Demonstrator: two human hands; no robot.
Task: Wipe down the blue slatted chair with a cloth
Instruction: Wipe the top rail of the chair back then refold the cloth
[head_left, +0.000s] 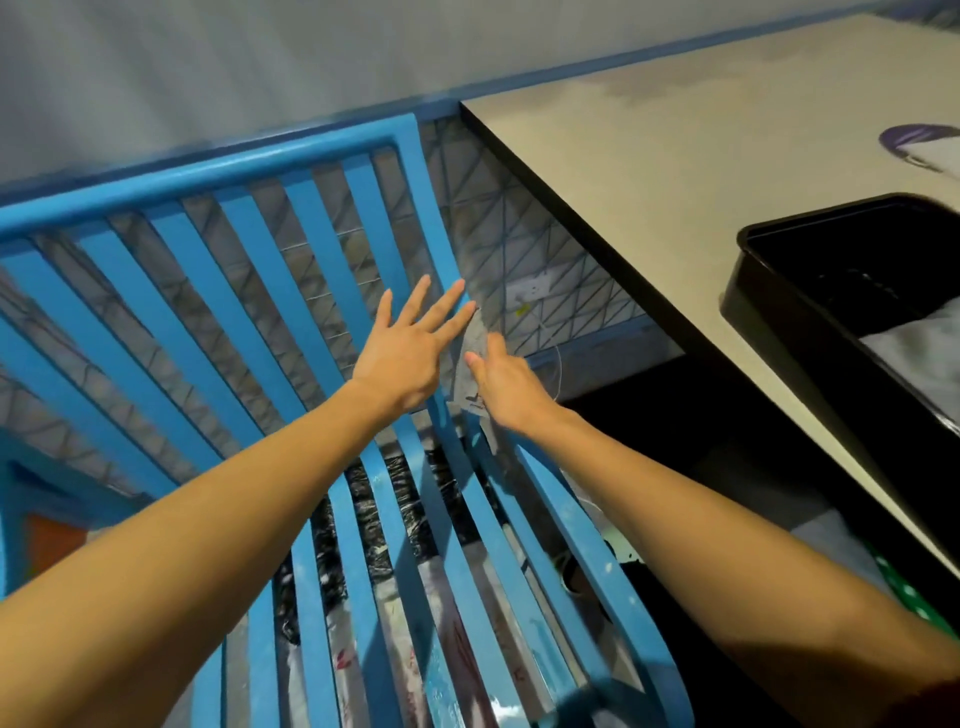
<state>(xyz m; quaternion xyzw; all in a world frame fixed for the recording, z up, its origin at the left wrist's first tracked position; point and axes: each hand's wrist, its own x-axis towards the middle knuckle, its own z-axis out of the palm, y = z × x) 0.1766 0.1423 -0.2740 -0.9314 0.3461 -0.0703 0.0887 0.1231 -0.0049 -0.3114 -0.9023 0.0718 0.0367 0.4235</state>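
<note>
Fingers (492, 347) of the right hand (511, 392) pinch the cloth (467, 382) against the backrest edge of the blue slatted chair (208, 179); left hand (400, 358) lies splayed. Next, probably wipe downward.

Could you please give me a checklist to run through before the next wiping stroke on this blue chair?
1. Cloth gripped by the right hand: ok, fingers curl on it.
2. Cloth against the right-side back slat of the chair: ok.
3. Left hand steadying the slats, fingers spread flat: ok.
4. Left fingertips clear of the cloth's path: not ok, they lie right at its upper edge.
5. Cloth clean enough: cannot tell.
6. Black tray on the table apart from the right arm: ok.
</note>
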